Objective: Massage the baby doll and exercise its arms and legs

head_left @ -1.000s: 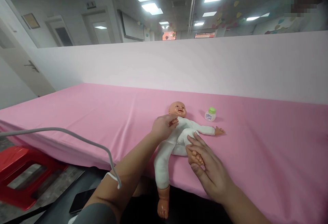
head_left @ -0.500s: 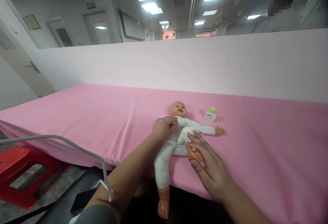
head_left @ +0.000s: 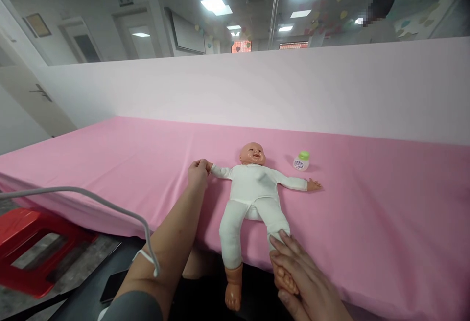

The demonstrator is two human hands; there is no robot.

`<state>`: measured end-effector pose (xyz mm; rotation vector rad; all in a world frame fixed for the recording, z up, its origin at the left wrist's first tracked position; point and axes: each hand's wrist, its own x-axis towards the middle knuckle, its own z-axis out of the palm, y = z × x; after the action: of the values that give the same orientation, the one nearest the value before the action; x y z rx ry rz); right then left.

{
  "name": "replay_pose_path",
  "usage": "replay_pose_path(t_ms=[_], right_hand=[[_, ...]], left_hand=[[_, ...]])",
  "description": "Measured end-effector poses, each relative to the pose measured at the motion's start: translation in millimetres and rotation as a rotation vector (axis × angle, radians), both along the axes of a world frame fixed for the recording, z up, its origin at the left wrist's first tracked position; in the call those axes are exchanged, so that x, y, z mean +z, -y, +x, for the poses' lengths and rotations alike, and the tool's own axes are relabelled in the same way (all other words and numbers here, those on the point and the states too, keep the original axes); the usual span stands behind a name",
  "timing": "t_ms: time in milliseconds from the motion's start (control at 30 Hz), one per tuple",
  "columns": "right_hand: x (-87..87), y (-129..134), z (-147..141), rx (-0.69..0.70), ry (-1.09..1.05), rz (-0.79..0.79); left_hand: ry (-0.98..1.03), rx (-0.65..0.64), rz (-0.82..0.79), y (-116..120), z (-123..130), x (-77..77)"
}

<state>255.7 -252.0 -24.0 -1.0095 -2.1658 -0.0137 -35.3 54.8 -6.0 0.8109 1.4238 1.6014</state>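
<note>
A baby doll (head_left: pixel 253 184) in a white cloth suit lies on its back on the pink sheet (head_left: pixel 154 149), its arms spread and its legs toward me. At its outstretched arm on the left, my left hand (head_left: pixel 199 170) is closed around the doll's small hand, which is mostly hidden. My right hand (head_left: pixel 306 274) wraps the lower leg and foot on the right, with the doll's toes (head_left: pixel 286 279) showing between thumb and fingers. The other bare foot (head_left: pixel 233 289) hangs past the sheet's front edge.
A small clear bottle (head_left: pixel 301 164) with a green cap stands right of the doll's head. A grey cable (head_left: pixel 110 209) crosses over my left arm. Lower left are a red stool (head_left: pixel 33 262) and a phone (head_left: pixel 112 284). Behind the bed is a white wall (head_left: pixel 257 88) below glass.
My left hand has moved out to the left, drawing the doll's arm away from its chest. My right hand has come down toward me, and the bent leg is now straighter.
</note>
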Motion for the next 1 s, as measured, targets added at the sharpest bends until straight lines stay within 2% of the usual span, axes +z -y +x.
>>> replay_pose_path(t_ms=[133, 267, 433, 600, 767, 1000], right_hand=[[-18.3, 0, -1, -0.014, 0.058, 0.044], [-27.7, 1, -3, -0.036, 0.071, 0.081], [-23.7, 1, -3, -0.035, 0.046, 0.085], [-3.7, 0, 1, -0.046, -0.026, 0.036], [18.5, -9, 5, -0.066, -0.085, -0.040], [33.6, -44, 0, -0.083, -0.195, -0.101]], left_hand=[[0.041, 0.053, -0.137, -13, -11, -15.2], [0.050, 0.063, -0.165, -17, -11, -17.8], [0.012, 0.060, -0.098, -5, -6, -7.2], [-0.077, 0.002, 0.096, 17, 11, 13.5], [-0.363, -0.123, 0.276, 39, 38, 30.8], [-0.931, -0.355, 0.436, 73, 78, 39.5]])
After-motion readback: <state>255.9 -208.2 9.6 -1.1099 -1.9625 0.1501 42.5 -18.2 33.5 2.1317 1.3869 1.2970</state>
